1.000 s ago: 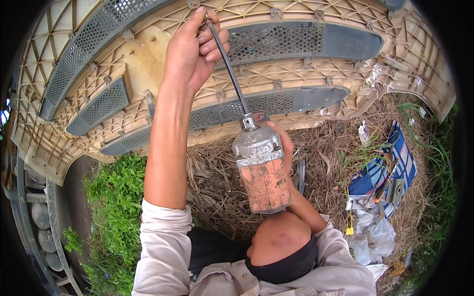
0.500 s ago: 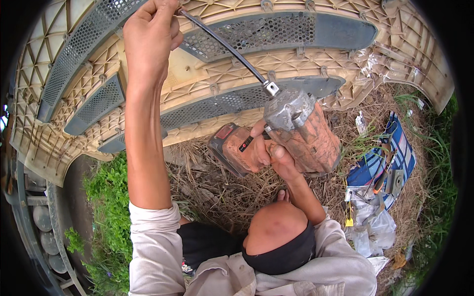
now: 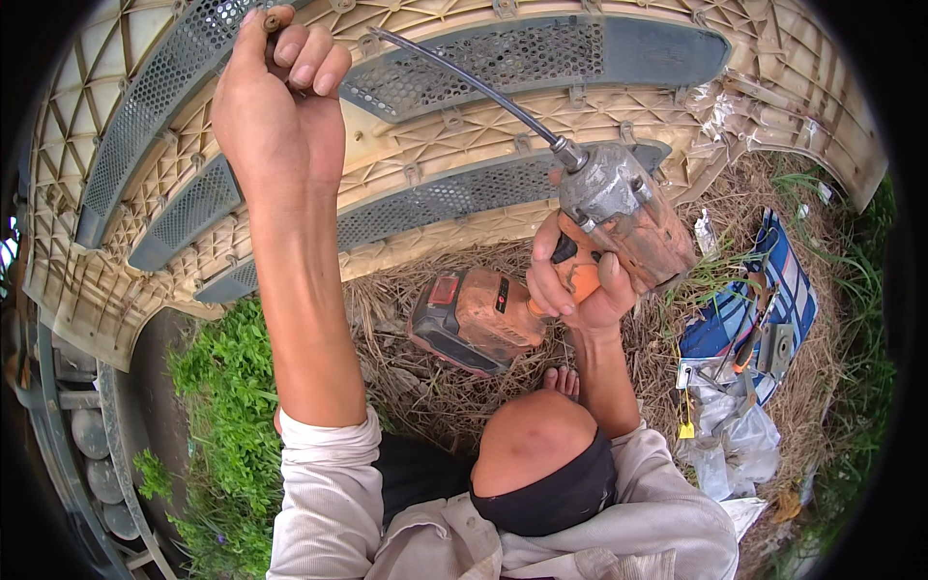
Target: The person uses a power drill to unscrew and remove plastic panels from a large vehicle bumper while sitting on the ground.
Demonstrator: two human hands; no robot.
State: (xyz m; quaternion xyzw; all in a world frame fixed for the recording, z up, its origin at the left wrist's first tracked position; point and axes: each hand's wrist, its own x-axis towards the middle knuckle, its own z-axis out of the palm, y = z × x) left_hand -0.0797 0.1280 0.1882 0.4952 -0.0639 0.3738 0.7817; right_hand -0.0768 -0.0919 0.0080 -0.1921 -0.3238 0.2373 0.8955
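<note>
Left hand: Raised over a bumper panel, a worker's left hand (image 3: 290,121) pinches a small brown piece (image 3: 272,21), apparently a bolt or nut, between thumb and forefinger; the other fingers curl loosely, a light hold that seems suited to so small a part.
Right hand: The right hand (image 3: 597,311) closes around the handle of an orange cordless impact wrench (image 3: 638,217), apparently because the grip lies between heavy head and battery pack (image 3: 449,333), balancing both.
Impact wrench: It hangs above dry straw (image 3: 387,377), near the raised knee (image 3: 532,449), tilted so that its long extension bar (image 3: 466,78) points away from the body, probably for reach; the bar's tip is just beside the left hand, not touching.
Bumper panel: The tan ribbed panel (image 3: 387,140) lies beyond the knee, its ribbed face showing, which likely leaves its clips within reach.
Blue sheet: At right, a blue-and-white sheet (image 3: 797,309) carries hand tools (image 3: 744,362), presumably to keep them out of the grass; clear plastic bags (image 3: 744,449) lie below.
Count: One wrench, one bar, one battery, one pinched piece, one panel; four grey mesh inserts (image 3: 541,63), if the lowest runs unbroken behind the forearm. The tools overlap too much to count.
</note>
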